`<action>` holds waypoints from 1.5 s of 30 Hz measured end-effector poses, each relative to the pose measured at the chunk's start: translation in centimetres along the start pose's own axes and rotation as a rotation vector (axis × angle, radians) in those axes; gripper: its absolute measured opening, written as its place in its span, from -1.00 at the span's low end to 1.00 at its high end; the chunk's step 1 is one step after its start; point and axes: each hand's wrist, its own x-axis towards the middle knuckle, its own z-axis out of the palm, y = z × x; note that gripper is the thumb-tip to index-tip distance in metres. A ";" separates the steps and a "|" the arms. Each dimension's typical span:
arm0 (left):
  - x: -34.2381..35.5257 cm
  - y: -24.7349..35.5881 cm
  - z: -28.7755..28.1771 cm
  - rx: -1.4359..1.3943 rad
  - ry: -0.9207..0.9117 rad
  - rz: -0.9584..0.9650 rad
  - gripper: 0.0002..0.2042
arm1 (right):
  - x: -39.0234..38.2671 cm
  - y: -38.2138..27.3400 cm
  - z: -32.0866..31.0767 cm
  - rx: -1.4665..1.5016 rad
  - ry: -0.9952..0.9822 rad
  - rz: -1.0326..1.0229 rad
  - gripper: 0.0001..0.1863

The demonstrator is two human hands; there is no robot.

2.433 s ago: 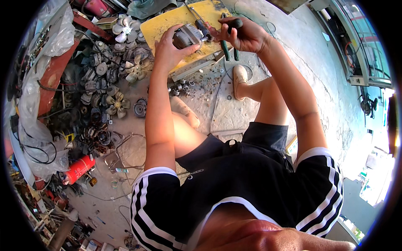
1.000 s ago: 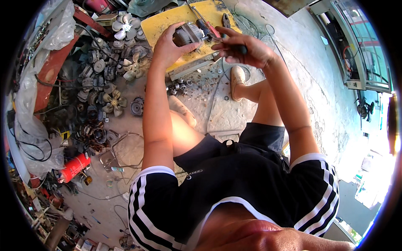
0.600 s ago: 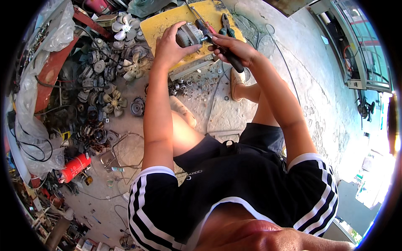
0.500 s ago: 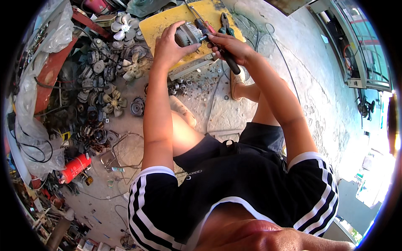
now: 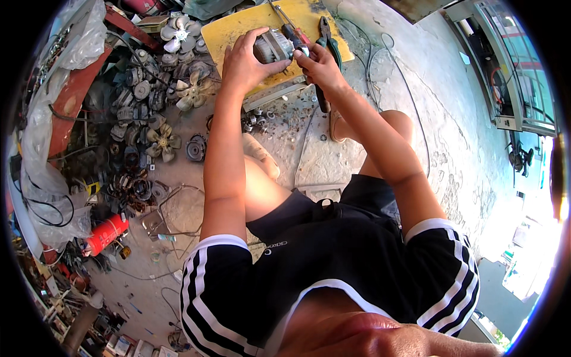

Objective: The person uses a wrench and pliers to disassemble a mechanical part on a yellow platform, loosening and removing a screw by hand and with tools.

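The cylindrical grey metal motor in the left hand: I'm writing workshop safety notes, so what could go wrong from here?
Slip: the left hand grips the cylindrical grey metal motor, while the right hand holds a black-handled tool near its end; a slip might jab the left hand.

Knock: the green-handled metal pliers lie beside the right hand, near the yellow board's edge, and could be brushed off.
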 end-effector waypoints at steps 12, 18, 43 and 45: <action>0.3 -0.3 1.6 0.050 -0.013 0.017 -0.02 | 0.7 -1.8 -0.8 0.080 -0.217 0.211 -0.74; 0.2 0.7 1.3 0.067 -0.044 0.009 0.14 | 0.6 -2.2 -0.3 0.001 -0.148 0.215 -0.74; -0.8 1.0 1.1 0.047 -0.026 0.080 0.13 | -4.6 -2.2 -3.8 1.103 -0.428 0.598 -0.79; -0.9 1.3 1.2 0.045 0.001 0.094 0.12 | -4.7 -2.3 -3.2 0.935 -0.336 0.563 -0.82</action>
